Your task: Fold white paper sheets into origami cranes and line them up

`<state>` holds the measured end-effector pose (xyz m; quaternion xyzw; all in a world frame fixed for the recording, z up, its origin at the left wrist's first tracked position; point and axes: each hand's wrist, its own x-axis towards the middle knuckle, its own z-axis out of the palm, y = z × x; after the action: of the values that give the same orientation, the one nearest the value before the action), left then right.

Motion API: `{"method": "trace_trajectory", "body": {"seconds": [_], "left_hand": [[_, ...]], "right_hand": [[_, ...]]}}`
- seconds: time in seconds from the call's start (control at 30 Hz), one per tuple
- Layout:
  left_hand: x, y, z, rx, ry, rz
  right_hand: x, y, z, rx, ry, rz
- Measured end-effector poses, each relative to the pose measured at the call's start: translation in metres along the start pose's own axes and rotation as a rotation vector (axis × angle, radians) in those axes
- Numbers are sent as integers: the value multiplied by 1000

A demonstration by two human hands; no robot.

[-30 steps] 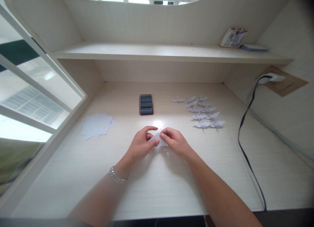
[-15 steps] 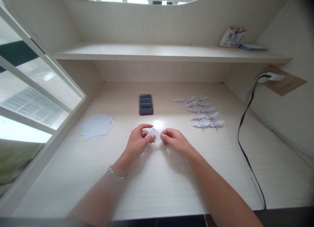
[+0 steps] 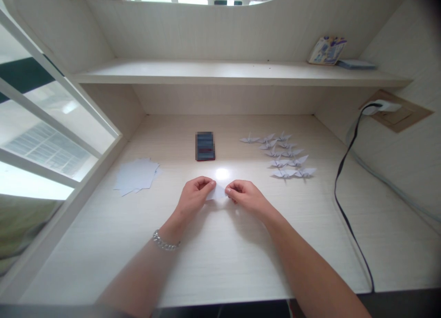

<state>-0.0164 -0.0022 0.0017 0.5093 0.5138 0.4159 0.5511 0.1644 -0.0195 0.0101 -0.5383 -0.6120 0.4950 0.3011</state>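
A small folded piece of white paper [image 3: 217,192] is held between my two hands, just above the desk. My left hand [image 3: 195,192] pinches its left side, the thumb and forefinger closed near the top. My right hand [image 3: 244,193] grips the right corner between thumb and forefinger. The fingertips cover parts of the paper, so its full folded shape is hidden. Beyond my right hand, several white paper cranes [image 3: 280,163] stand grouped on the desk. To the left lies a loose stack of white paper sheets [image 3: 136,175].
A dark, blurred rectangular object [image 3: 205,146] lies on the desk [image 3: 220,263] beyond my hands. A black cable [image 3: 339,189] runs from the wall socket [image 3: 399,111] down the right side. A shelf [image 3: 206,72] above carries a small printed packet [image 3: 326,50].
My left thumb has moved up from the paper's middle to its upper left, beside the forefinger. The paper's pointed top no longer shows. My right hand has stayed nearly still.
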Motion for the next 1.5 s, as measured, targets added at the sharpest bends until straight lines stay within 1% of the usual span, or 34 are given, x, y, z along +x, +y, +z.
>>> {"method": "trace_trajectory", "body": {"seconds": [0.07,0.13,0.3,0.43,0.53,0.63,0.77,0.93,1.1,1.17,1.27,1.4,1.5], "left_hand": [[2,-1,0,-22,70,-7],[3,-3,-1,-52,110,-23],[4,-2,-1,-135,123,-42],[3,2,-3,-152,179,-33],[2,4,-2,-153,148,-26],[0,3,0,-146,111,-15],[0,1,1,-113,118,-8],[0,1,0,-83,112,-18],[0,1,0,-47,102,15],[-2,0,2,-7,88,31],[-6,-1,6,69,29,45],[-10,0,13,128,-46,37],[-10,0,15,114,-59,11]], "right_hand": [[0,0,0,1,-4,19],[0,1,1,-6,4,18],[0,3,-2,59,-10,16],[2,4,-7,103,35,14],[2,3,-8,137,46,-18],[0,1,-6,110,12,-39],[-2,-2,-5,39,-14,-54],[-2,-1,-7,39,-18,-48],[-1,0,-7,4,-49,-38],[-1,-1,-5,-24,-23,-63],[-2,-4,3,-39,36,-88],[-1,-7,11,-23,85,-63],[1,-5,13,5,98,-38]]}}
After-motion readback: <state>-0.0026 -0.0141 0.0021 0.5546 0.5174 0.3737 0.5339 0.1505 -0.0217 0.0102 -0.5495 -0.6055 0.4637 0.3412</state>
